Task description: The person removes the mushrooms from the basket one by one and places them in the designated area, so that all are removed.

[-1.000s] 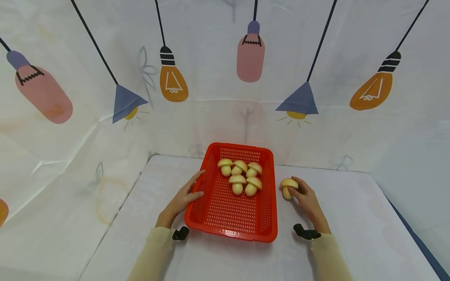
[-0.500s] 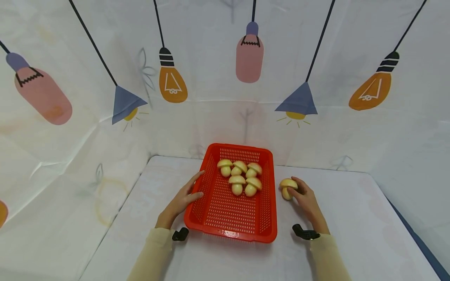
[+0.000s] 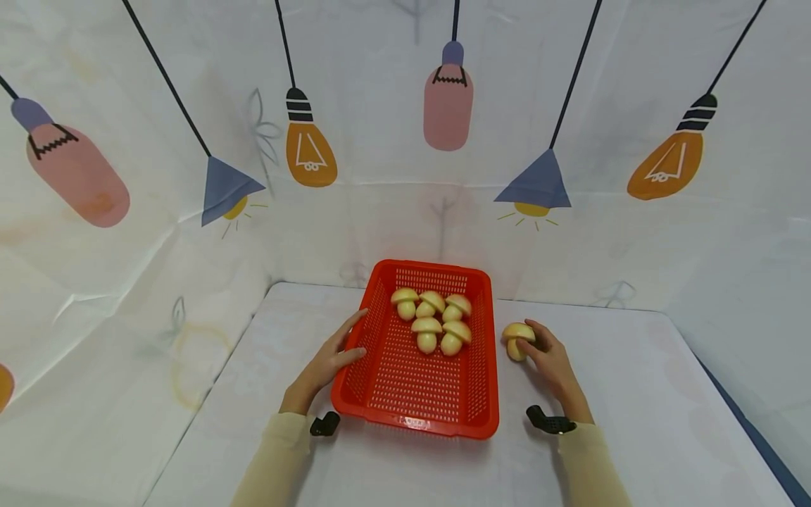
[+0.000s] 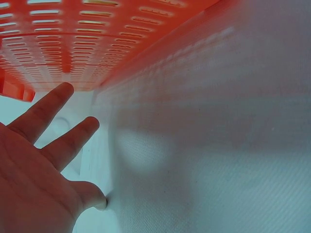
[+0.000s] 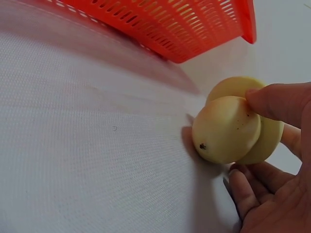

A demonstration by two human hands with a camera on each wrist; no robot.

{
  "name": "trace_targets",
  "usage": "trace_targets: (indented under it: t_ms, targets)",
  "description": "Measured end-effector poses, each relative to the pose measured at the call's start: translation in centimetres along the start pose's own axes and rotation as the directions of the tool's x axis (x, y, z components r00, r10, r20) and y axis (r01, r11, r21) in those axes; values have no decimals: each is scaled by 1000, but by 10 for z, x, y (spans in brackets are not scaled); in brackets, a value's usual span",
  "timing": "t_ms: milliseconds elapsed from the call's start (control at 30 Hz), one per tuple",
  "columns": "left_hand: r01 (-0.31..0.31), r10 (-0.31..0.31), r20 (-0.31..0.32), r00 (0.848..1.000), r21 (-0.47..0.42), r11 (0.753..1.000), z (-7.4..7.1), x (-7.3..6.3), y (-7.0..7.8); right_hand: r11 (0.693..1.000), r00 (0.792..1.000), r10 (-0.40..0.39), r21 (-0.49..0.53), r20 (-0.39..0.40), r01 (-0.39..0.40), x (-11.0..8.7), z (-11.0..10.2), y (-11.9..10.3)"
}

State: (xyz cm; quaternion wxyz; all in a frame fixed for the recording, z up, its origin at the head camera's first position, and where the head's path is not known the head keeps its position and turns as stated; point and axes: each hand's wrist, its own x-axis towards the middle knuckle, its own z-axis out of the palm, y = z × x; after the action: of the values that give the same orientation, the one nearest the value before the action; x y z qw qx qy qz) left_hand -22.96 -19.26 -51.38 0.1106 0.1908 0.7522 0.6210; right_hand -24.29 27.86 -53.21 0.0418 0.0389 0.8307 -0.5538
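Head view: right hand (image 3: 552, 359) pinches a lone mushroom (image 3: 514, 334) at the table (image 3: 633, 394), just right of the red basket (image 3: 415, 422); five mushrooms (image 3: 427, 325) lie inside. Long axis runs roughly near-far, cap away from the person, stem toward. Left hand (image 3: 326, 362) rests at the left rim. Judged step: securing the grip; next move calls for a lift with the pinch kept.

Left wrist view: fingers straight, spread beside the basket, clasping nothing.

Right wrist view: thumb near the stem-cap join; stem end faces the camera.
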Motion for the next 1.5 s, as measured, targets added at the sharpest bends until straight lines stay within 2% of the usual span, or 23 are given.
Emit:
trace_targets:
  t_ms: [267,433,567,967,1167,1500]
  targets:
    - [7,-7,-2,1000,4,1000,1,1,-1,999,998,-40,-31,-41,39,-5,-3,-1]
    - [14,-14,-2,1000,-8,1000,1,0,1,998,999,-44,-51,-12,43,-7,-9,-6]
    - [13,-13,-1,1000,-13,1000,1,-1,2,995,999,-47,-88,-5,46,-11,-16,-14]
    - [-4,4,-7,1000,-6,1000,1,0,1,990,994,-67,-126,-83,57,-19,-31,-45]
    - [-18,18,1,1000,-5,1000,0,1,0,981,986,-138,-149,-96,123,-18,-26,-68]
    - [-23,23,0,1000,0,1000,0,2,1,963,971,-235,-145,-35,228,-20,-2,-114]
